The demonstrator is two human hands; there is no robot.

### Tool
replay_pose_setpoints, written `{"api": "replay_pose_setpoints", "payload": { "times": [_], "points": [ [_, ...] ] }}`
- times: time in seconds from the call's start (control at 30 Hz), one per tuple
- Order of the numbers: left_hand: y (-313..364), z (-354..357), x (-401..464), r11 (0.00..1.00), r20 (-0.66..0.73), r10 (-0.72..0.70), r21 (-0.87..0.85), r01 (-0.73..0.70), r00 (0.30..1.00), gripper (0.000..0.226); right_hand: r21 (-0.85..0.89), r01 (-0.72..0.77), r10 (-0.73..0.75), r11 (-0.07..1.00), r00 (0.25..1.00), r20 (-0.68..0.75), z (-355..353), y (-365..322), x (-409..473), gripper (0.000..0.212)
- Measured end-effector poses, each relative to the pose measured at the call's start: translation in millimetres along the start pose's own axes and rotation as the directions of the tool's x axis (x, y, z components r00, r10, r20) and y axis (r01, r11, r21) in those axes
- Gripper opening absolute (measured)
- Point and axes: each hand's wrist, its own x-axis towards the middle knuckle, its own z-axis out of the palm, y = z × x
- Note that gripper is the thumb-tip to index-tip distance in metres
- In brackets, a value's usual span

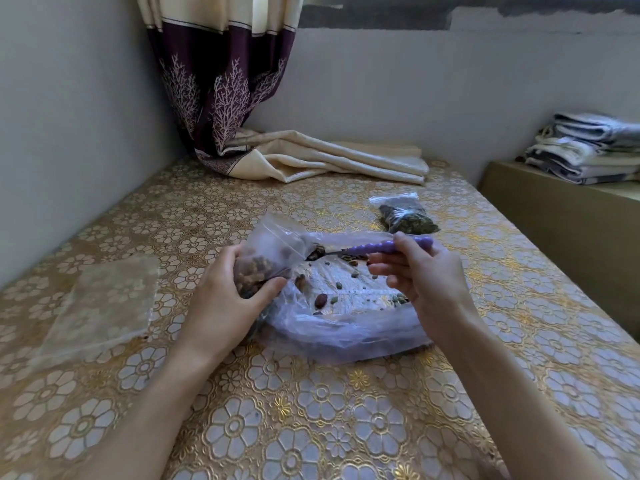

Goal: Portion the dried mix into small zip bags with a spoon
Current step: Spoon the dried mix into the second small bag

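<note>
The left hand [225, 289] curls its fingers and thumb around the lower part of a small zip bag [268, 247], holding it tilted with its mouth turned toward the right. The bag is already partly filled with brown dried mix. The right hand [419, 271] pinches the purple handle of a spoon [374, 250], whose loaded bowl sits right at the bag's mouth. This looks like the tipping step of 1 portion.

Under both hands lies a large, nearly emptied plastic bag [346, 327] with only scattered nuts and seeds [332, 297] left on its film (the supply seems close to running out). 1 filled small bag [407, 216] rests farther back on the floral tablecloth [311, 427], and a stack of unused clear bags [104, 306] lies to the left.

Next, the spoon probably needs to go deeper and tilt so nothing spills over the lip; the left hand should keep the mouth open.
</note>
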Motion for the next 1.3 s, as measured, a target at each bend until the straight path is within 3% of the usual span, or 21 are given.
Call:
{"api": "replay_pose_setpoints", "payload": {
  "times": [0.2, 0.37, 0.63, 0.9, 1.13, 1.3],
  "points": [
    [2.6, -0.6, -0.7, 0.998, -0.014, 0.038, 0.06, -0.037, 0.999, 0.043, 0.088, 0.127, -0.121, 0.988, 0.99, -0.072, -7.5, -8.1, 1.1, 0.025],
    [2.9, -1.3, -0.9, 0.991, -0.02, 0.052, 0.122, -0.049, 0.998, 0.045, 0.115, 0.249, -0.245, 0.962, 0.968, -0.049, -3.5, -10.9, -4.0, 0.026],
    [1.2, -2.2, 0.8, 0.999, 0.005, 0.001, 0.034, -0.001, 1.0, 0.057, 0.075, 0.277, -0.286, 0.958, 0.944, 0.166, 8.2, -6.4, -12.7, 0.022],
    [2.1, -4.1, 0.1, 0.996, 0.02, -0.016, -0.083, 0.017, 1.0, 0.054, 0.076, 0.231, -0.242, 0.97, 0.9, 0.362, 8.2, -3.4, -12.2, 0.023],
    [4.6, -5.0, -1.1, 0.994, -0.012, 0.015, -0.108, -0.016, 1.0, 0.047, 0.229, 0.191, -0.239, 0.954, 0.949, 0.205, -12.3, -10.0, 6.1, 0.022],
    [5.5, -5.9, -2.8, 0.991, -0.029, 0.05, -0.121, -0.054, 0.998, 0.044, 0.224, 0.078, -0.101, 0.971, 0.99, 0.094, -39.0, -21.0, 42.6, 0.03]
  ]
}}
